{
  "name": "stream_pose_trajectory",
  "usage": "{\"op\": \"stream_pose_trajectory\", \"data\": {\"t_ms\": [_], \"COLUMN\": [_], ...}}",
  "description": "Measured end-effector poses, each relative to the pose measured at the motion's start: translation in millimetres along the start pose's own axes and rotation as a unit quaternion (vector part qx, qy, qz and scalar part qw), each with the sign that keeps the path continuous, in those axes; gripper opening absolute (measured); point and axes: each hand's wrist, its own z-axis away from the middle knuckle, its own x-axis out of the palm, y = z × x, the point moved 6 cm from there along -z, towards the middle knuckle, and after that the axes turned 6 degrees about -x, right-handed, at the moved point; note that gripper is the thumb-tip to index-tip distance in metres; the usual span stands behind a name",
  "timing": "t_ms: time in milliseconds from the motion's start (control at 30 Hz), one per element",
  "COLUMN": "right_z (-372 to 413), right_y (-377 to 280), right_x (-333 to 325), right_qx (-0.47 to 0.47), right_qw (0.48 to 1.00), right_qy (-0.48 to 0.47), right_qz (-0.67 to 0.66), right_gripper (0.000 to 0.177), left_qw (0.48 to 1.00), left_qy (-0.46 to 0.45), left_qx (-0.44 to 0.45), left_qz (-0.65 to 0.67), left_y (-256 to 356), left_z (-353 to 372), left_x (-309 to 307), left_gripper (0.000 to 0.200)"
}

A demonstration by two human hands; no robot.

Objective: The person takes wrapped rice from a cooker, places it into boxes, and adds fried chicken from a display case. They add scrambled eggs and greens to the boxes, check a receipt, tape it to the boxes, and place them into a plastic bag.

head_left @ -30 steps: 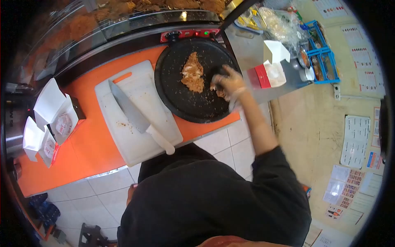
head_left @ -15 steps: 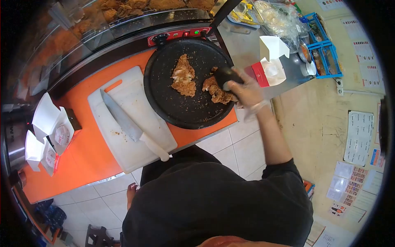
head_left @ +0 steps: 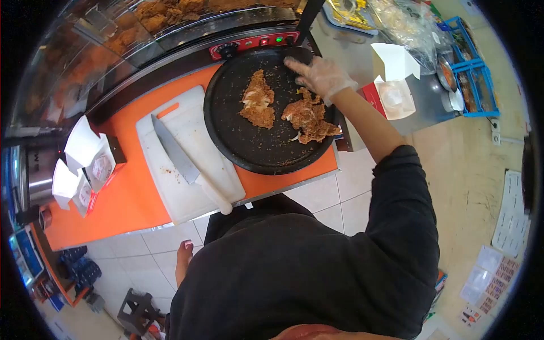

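Note:
My right hand (head_left: 324,78), in a clear plastic glove, is over the upper right of a round black stone mortar dish (head_left: 232,130). Its fingers are stretched out beside a dark stone pestle (head_left: 299,55) that rests by the dish's far rim. Just below the hand is a crushed piece of fried chicken (head_left: 310,120), broken and uneven. Another fried chicken piece (head_left: 258,102), with pale meat showing, lies left of it. My left hand (head_left: 184,256) hangs low beside my body, away from the counter; most of its fingers are hidden.
A white cutting board (head_left: 212,164) with a large knife (head_left: 175,150) lies left of the dish on the orange counter (head_left: 122,192). Open paper boxes (head_left: 90,150) stand at the left, another box (head_left: 395,96) at the right. A glass display case (head_left: 122,65) borders the back.
My right hand has moved from the right chicken piece to the dish's far rim with the pestle, and its grip has loosened. The right chicken piece is now uncovered.

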Motion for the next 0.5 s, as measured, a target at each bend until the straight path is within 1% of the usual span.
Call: {"op": "stream_pose_trajectory", "data": {"t_ms": [33, 67, 167, 200, 267, 300, 333, 367, 400, 433, 467, 500], "right_z": [3.8, 11.9, 37.2, 40.7, 61.9, 68.5, 66.8, 65.3, 64.1, 62.0, 56.4, 53.8], "right_y": [-3.8, -8.6, -13.6, -15.7, -43.5, -53.7, -55.9, -58.6, -63.3, -68.5, -67.1, -67.9], "right_x": [5.1, 3.8, -10.8, -6.3, -7.5, -7.2, 3.3, 12.7, 17.2, 22.5, 29.3, 35.4], "right_qx": [-0.014, -0.022, -0.012, -0.005, -0.051, -0.072, -0.061, -0.051, -0.049, -0.048, -0.04, -0.028], "right_qw": [1.0, 0.999, 0.997, 0.99, 0.984, 0.979, 0.979, 0.979, 0.98, 0.98, 0.99, 0.988], "right_qy": [-0.007, -0.014, -0.051, -0.098, -0.146, -0.17, -0.176, -0.183, -0.187, -0.191, -0.125, -0.132], "right_qz": [0.017, 0.02, -0.065, -0.099, -0.089, -0.085, -0.077, -0.07, -0.054, -0.039, -0.055, -0.075], "right_gripper": [0.044, 0.042, 0.042, 0.052, 0.066, 0.073, 0.082, 0.092, 0.094, 0.096, 0.075, 0.066], "left_qw": [0.999, 0.997, 0.998, 0.998, 0.994, 0.994, 0.995, 0.996, 0.993, 0.995, 0.997, 0.998], "left_qy": [0.003, -0.023, -0.007, -0.012, -0.024, -0.015, -0.006, 0.002, 0.004, 0.009, 0.014, 0.021], "left_qx": [-0.004, -0.039, -0.063, -0.062, -0.062, -0.062, -0.061, -0.059, -0.05, -0.037, -0.024, -0.011], "left_qz": [0.032, 0.067, -0.02, 0.016, 0.091, 0.084, 0.077, 0.071, 0.104, 0.088, 0.069, 0.051], "left_y": [-0.6, -0.9, -4.7, -3.7, -1.6, 13.0, 47.0, 64.6, 52.1, 53.7, 76.3, 91.1], "left_z": [5.5, 13.7, 22.9, 24.4, 29.0, 35.9, 51.0, 60.5, 46.4, 46.5, 57.0, 59.8], "left_x": [-1.7, -1.3, -0.8, -2.4, -5.9, -12.2, -21.9, -27.0, -26.1, -27.7, -35.7, -43.7], "left_gripper": [0.035, 0.035, 0.033, 0.033, 0.031, 0.031, 0.031, 0.031, 0.031, 0.031, 0.031, 0.032]}}
